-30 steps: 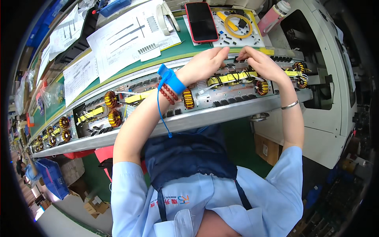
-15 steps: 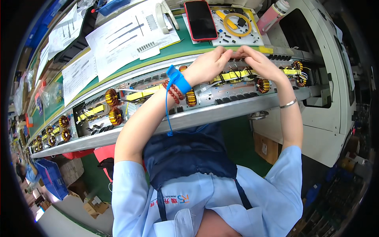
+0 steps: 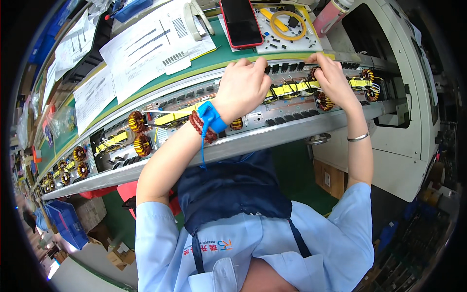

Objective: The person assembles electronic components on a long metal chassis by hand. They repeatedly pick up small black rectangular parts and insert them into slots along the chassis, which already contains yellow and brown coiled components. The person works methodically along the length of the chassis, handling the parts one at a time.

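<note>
A long circuit board in a metal rail runs across in front of me, carrying copper-wound ring coils, yellow-taped transformers and rows of black parts. My left hand is over its middle, fingers curled in toward the far row of black parts; whatever they hold is hidden. A blue wrist strap with a cord and a red bead bracelet are on that wrist. Farther right, my right hand bends its fingers down at the far edge, beside a coil. Its fingertips are closed on something too small to name.
Behind the rail, a green mat holds printed sheets, a red-edged phone and a white board with a yellow tape ring and small black parts. A pink bottle stands at the back right. A white machine borders the rail's right end.
My hands, close together at the fingertips before, have moved apart. The left has shifted left with its fingers curled; the right has moved slightly right. The view has also shifted a little.
</note>
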A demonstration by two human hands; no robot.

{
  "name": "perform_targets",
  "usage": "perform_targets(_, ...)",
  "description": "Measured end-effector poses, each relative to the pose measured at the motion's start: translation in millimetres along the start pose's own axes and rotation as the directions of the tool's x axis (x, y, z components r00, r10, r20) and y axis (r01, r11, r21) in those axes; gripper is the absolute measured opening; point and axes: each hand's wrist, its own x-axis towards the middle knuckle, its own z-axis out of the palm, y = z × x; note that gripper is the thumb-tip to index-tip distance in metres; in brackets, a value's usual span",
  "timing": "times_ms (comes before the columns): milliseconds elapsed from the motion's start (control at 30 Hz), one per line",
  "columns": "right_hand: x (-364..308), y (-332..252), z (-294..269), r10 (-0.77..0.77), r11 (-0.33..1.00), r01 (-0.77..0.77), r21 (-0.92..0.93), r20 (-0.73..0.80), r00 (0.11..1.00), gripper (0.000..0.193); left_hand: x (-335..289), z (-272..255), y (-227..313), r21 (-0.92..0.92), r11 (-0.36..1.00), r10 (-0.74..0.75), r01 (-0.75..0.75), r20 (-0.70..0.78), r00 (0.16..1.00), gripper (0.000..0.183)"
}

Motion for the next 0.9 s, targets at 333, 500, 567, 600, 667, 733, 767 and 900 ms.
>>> perform_targets(333,4.2,-1.8,7.1,-0.080,0.996,0.080,0.045,-0.010,0.997,0.026,18.3,10.2,5.8,-0.137,0.989,0.065,-0.053,0.087,0.994,0.030)
perform_targets(500,2.3,-7.8,4.9,-0.051,0.998,0.049,0.035,0.035,0.998,0.026,23.7,12.0,8.9,-0.159,0.986,0.078,-0.044,0.211,0.974,0.033)
perform_targets(567,2.7,-2.2,5.9,-0.029,0.999,0.029,0.017,0.022,0.999,0.027,31.0,16.8,8.0,-0.120,0.992,0.062,-0.037,0.211,0.976,0.033)
perform_targets(600,1.6,-0.3,6.1,-0.029,1.000,0.028,0.014,0.021,0.999,0.029,33.9,18.8,7.4,-0.108,0.994,0.047,-0.025,0.208,0.977,0.033)
perform_targets(667,-1.1,-0.5,2.1,-0.080,0.996,0.082,0.022,-0.072,0.994,0.031,37.0,20.4,6.8,-0.134,0.991,0.041,-0.024,0.125,0.991,0.029)
perform_targets(733,-10.1,2.6,-11.3,-0.095,0.995,0.091,-0.032,-0.188,0.977,0.034,38.7,24.4,9.7,-0.140,0.989,0.064,-0.053,0.076,0.995,0.030)
perform_targets(767,-15.3,4.7,-27.1,0.019,0.998,-0.007,0.062,-0.203,0.979,0.035,37.9,26.0,11.3,-0.142,0.988,0.067,-0.059,0.053,0.996,0.030)
perform_targets(900,-54.7,44.2,-42.0,0.139,0.982,-0.181,-0.060,-0.425,0.894,0.039,45.0,34.7,17.4,-0.199,0.978,0.081,-0.055,0.121,0.989,0.034)
